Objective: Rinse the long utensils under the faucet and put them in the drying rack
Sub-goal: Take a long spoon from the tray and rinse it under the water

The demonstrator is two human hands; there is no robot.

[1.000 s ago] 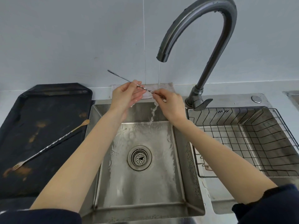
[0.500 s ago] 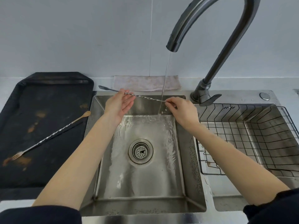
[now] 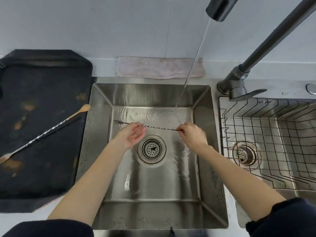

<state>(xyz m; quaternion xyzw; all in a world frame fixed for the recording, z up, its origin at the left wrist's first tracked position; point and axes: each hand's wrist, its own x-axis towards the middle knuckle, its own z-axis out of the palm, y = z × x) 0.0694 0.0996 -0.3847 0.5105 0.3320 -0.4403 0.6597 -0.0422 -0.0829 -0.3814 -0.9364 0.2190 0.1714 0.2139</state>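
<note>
A thin twisted metal utensil (image 3: 159, 127) with a small fork end at its left tip lies level over the sink (image 3: 100, 151). My right hand (image 3: 193, 134) pinches its right end, just where the water stream from the faucet (image 3: 218, 12) falls. My left hand (image 3: 132, 135) is palm up with fingers spread, and the shaft rests across its fingertips. A second long twisted utensil (image 3: 44, 134), with a gold spoon end and a fork end, lies diagonally on the black mat (image 3: 42, 177) at the left. The wire drying rack (image 3: 266, 142) sits in the right basin, with no utensils visible in it.
Water runs across the sink floor around the drain strainer (image 3: 151, 148). A folded pale cloth (image 3: 160, 67) lies on the ledge behind the sink. The faucet's lever handle (image 3: 246, 94) points right, above the rack's back edge. The mat has brown stains.
Both hands have lowered the utensil from near the spout down into the basin. My left hand has loosened from a pinch to an open palm under the shaft. The view has tilted downward.
</note>
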